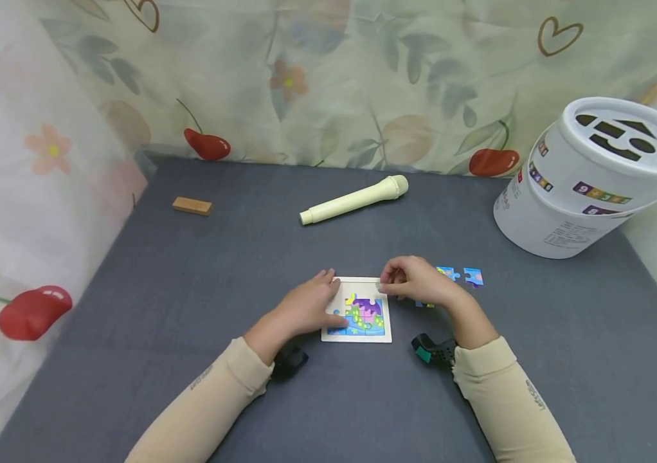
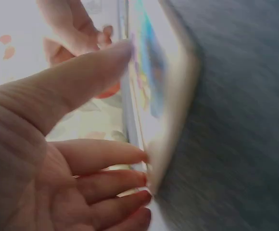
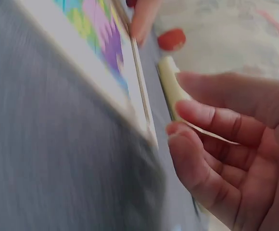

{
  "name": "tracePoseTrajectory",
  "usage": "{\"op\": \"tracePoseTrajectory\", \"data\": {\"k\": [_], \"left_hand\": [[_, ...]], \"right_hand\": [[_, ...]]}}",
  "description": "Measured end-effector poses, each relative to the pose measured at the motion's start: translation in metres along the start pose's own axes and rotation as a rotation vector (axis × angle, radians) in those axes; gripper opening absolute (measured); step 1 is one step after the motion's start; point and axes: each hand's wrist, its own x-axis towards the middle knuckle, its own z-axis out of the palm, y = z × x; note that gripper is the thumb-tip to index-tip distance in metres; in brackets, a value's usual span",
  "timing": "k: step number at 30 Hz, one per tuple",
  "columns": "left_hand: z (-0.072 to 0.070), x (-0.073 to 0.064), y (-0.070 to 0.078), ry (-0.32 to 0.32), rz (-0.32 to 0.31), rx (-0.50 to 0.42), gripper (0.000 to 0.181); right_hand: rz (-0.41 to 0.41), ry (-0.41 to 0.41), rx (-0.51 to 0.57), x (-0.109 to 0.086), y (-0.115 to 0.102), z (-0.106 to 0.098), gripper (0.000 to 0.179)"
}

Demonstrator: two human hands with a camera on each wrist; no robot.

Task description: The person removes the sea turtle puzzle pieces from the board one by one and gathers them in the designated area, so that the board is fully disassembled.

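Note:
A small jigsaw puzzle board (image 1: pixel 357 339) with a pale frame lies in front of me, its purple, green and blue pieces (image 1: pixel 368 312) filling the lower and right part of the tray. My left hand (image 1: pixel 305 305) rests at the board's left side, fingertips along the edge and thumb (image 2: pixel 98 67) over the face. At the upper right corner is my right hand (image 1: pixel 421 281). Its fingers (image 3: pixel 190 159) are loosely bent, and no piece shows between them in the right wrist view. Loose blue puzzle pieces (image 1: pixel 472 276) lie just beyond that hand, partly hidden by it.
A cream toy microphone (image 1: pixel 354 200) lies behind the board. Farther left is a small wooden block (image 1: pixel 192 206). A large white tub with a shape-cut lid (image 1: pixel 589 186) stands at the back right. Patterned cloth (image 1: pixel 328 83) hangs behind the dark tabletop (image 1: pixel 189 289).

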Motion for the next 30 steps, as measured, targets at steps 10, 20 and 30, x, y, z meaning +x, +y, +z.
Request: {"op": "tracePoseTrajectory", "data": {"k": [10,20,30], "left_hand": [[0.005,0.009,0.018,-0.019,-0.078,0.085,0.087],[0.008,0.007,0.016,0.0,-0.069,0.066,0.086],[0.009,0.006,0.013,0.009,-0.066,0.061,0.087]], "right_hand": [[-0.046,-0.109,-0.021,0.024,-0.023,0.021,0.019],[0.001,-0.044,0.027,0.02,-0.024,0.033,0.02],[0.019,-0.051,0.07,0.02,-0.021,0.035,0.022]]}}
